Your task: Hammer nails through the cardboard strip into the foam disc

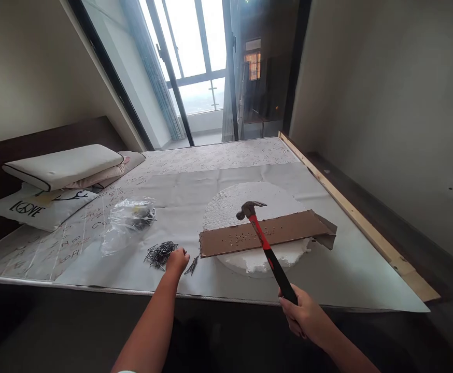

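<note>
My right hand [302,312] is wrapped round the black end of a claw hammer [264,242] with a red and black handle. The hammer's metal head is raised in front of a long brown board [218,242], which has nail heads dotted along its middle. Under the board lies a round white slab [245,199] with a rough surface. My left hand [178,260] is closed beside a heap of nails [160,254]; what its fingers hold, if anything, is too small to make out. Several loose nails [192,265] lie just right of that hand.
A grey sheet [164,191] covers much of the mattress [250,151]. On the left are a clear plastic bag [123,228] with dark contents, a white pillow [67,163] and a printed cushion [36,207]. A wooden rail [339,202] runs along the right edge, near the wall.
</note>
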Motion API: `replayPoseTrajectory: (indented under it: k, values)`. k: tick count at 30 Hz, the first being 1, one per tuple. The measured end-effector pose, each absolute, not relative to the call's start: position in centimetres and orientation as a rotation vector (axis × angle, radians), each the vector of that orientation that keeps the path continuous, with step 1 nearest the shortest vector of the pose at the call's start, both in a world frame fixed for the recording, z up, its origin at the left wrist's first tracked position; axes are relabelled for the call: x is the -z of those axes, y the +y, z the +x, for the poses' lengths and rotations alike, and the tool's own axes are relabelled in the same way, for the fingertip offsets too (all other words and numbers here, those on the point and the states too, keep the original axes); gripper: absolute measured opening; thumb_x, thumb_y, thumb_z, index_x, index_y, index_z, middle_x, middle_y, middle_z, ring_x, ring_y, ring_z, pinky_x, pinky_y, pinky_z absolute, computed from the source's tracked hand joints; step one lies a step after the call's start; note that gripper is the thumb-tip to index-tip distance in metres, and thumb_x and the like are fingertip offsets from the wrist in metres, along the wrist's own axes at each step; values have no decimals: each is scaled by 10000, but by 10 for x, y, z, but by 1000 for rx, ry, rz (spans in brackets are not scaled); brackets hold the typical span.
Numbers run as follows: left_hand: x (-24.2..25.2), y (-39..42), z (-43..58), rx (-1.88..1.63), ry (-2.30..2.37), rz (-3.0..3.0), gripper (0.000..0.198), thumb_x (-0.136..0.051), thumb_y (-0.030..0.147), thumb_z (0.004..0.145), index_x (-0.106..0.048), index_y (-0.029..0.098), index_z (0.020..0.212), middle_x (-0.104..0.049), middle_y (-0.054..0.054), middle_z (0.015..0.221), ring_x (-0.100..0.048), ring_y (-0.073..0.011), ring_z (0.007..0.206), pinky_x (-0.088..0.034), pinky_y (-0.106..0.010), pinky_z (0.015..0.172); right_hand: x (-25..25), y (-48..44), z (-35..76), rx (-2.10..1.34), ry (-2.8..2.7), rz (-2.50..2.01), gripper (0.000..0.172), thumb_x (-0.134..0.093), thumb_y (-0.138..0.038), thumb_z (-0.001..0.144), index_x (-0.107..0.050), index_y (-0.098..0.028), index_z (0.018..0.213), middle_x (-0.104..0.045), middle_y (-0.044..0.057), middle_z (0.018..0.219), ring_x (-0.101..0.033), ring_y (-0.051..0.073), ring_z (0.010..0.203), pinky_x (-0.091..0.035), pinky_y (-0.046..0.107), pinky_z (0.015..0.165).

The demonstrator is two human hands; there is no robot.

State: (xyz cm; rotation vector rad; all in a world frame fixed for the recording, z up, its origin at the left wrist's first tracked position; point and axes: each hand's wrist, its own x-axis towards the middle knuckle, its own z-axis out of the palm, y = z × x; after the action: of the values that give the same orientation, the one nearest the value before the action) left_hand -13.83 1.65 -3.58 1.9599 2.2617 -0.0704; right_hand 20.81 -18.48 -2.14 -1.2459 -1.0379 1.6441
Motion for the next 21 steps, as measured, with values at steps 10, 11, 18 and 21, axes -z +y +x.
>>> replayPoseTrajectory:
  k: [10, 11, 18, 21]
  values:
    - [-12, -11, -50, -1250, 1544, 1811, 253, -553, 389, 789, -665, 177, 870, -693, -29, 727, -656, -172, 694, -523, -291, 692, 6, -179, 209, -1679, -1000, -1334, 273, -531, -459, 742, -376, -236, 771, -274, -171, 364, -231, 42, 260, -230, 182, 292]
    - [-12, -13, -35, -1235, 1451, 1821, 234, -563, 380, 785, -673, 181, 841, -694, -32, 740, -653, -164, 690, -525, -277, 667, 7, -179, 209, -1674, -1001, -1334, 277, -529, -463, 737, -374, -236, 771, -275, -173, 361, -230, 41, 258, -228, 180, 290]
    - [6, -6, 23, -1178, 1304, 2026, 133, -602, 260, 769, -691, 182, 707, -674, -32, 707, -602, -130, 622, -481, -237, 564, 18, -180, 214, -1640, -990, -1341, 284, -515, -480, 747, -372, -237, 785, -267, -178, 357, -215, 39, 242, -228, 176, 273]
    - [14, -1, 26, -1122, 1322, 2087, 104, -611, 220, 765, -699, 184, 723, -675, -37, 722, -613, -140, 662, -487, -249, 597, 24, -183, 216, -1622, -987, -1350, 282, -508, -481, 753, -380, -234, 793, -269, -178, 342, -204, 39, 238, -213, 172, 267]
